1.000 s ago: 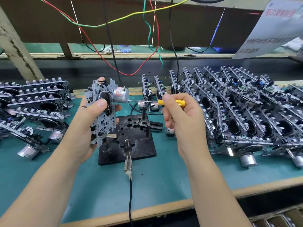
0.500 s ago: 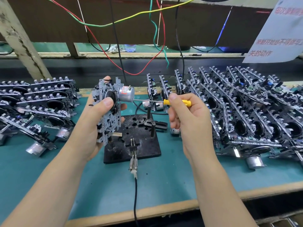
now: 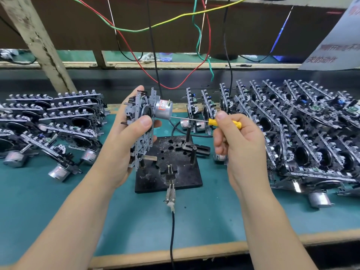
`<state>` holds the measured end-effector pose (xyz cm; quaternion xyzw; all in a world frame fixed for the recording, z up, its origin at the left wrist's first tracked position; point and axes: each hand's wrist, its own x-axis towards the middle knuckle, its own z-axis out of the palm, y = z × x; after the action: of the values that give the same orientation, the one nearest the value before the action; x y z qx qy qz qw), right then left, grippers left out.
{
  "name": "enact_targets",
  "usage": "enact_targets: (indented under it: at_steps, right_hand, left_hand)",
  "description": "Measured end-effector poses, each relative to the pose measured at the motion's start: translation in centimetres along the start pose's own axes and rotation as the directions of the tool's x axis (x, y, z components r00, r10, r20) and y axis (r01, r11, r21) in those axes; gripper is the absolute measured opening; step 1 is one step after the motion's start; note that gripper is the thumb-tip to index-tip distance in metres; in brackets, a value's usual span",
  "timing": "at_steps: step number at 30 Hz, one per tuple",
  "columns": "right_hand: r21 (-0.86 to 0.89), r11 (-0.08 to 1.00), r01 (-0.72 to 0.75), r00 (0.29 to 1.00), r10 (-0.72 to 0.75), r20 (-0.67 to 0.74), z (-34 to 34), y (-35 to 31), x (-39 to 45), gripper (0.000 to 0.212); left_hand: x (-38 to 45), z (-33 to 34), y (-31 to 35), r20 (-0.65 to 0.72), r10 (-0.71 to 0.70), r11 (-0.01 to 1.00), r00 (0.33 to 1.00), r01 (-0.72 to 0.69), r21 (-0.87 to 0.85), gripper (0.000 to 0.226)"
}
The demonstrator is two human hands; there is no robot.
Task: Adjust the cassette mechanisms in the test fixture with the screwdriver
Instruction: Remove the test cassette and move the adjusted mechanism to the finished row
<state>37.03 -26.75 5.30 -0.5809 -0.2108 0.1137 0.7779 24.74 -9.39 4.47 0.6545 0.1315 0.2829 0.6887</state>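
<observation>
The left hand grips a cassette mechanism upright above the left edge of the black fixture, thumb across its face and fingers behind it. A silver motor juts from the mechanism's upper right. The right hand pinches the yellow handle of a screwdriver between thumb and fingers; the shaft lies nearly level, pointing left, with its tip at the lower edge of the motor. Whether the tip sits in a screw cannot be told.

The fixture rests on the green bench, bearing upright posts and a clamp. A metal clip with a black cable lies at its front edge. Stacks of mechanisms crowd the bench to the right, and a smaller pile lies to the left. Coloured wires hang above, and a paper sign with red characters hangs at the upper right.
</observation>
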Motion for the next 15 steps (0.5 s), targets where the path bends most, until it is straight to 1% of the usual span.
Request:
enact_targets:
  at_steps: [4, 5, 6, 7, 8, 9, 11, 13, 14, 15]
  right_hand:
    - [0.185, 0.975, -0.122, 0.99, 0.134, -0.049, -0.6, -0.2, 0.7, 0.016]
    - [0.198, 0.973, -0.122, 0.988, 0.138, -0.068, -1.0, -0.3, 0.8, 0.015]
    - [0.188, 0.976, -0.106, 0.989, 0.123, -0.08, -1.5, -0.4, 1.0, 0.016]
    - [0.172, 0.981, -0.085, 0.992, 0.1, -0.082, -1.8, -0.5, 1.1, 0.018]
    - [0.157, 0.986, -0.062, 0.994, 0.075, -0.08, -2.0, -0.6, 1.1, 0.02]
    - [0.145, 0.989, -0.038, 0.996, 0.05, -0.078, -2.0, -0.6, 1.1, 0.02]
    - [0.107, 0.994, 0.008, 0.997, 0.001, -0.081, -1.9, -0.4, 1.0, 0.021]
    - [0.043, 0.999, 0.024, 0.996, -0.02, -0.092, -1.6, 0.0, 0.8, 0.023]
    - [0.011, 1.0, 0.014, 0.995, -0.013, -0.096, -1.5, 0.3, 0.7, 0.025]
    - [-0.014, 1.0, -0.003, 0.995, 0.001, -0.097, -1.5, 0.5, 0.6, 0.028]
  left_hand:
    - [0.3, -0.2, 0.4, -0.028, 0.026, 1.0, 0.999, -0.026, -0.005, 0.092]
    - [0.6, -0.4, 0.6, -0.029, 0.047, 0.998, 0.998, -0.046, 0.035, 0.089]
    - [1.0, -0.6, 1.0, -0.004, 0.074, 0.989, 0.997, -0.073, 0.132, 0.085]
    - [1.4, -0.7, 1.6, 0.044, 0.093, 0.957, 0.995, -0.101, 0.273, 0.082]
    - [1.9, -0.7, 2.1, 0.1, 0.093, 0.897, 0.991, -0.127, 0.424, 0.084]
    - [2.5, -0.5, 2.5, 0.17, 0.075, 0.811, 0.983, -0.159, 0.563, 0.089]
    - [3.6, 0.3, 2.7, 0.311, -0.007, 0.58, 0.95, -0.249, 0.775, 0.099]
    - [4.7, 1.2, 2.3, 0.393, -0.089, 0.357, 0.915, -0.339, 0.87, 0.105]
    - [5.1, 1.6, 2.0, 0.408, -0.125, 0.287, 0.905, -0.36, 0.888, 0.106]
    - [5.4, 1.9, 1.5, 0.41, -0.16, 0.253, 0.898, -0.364, 0.896, 0.108]
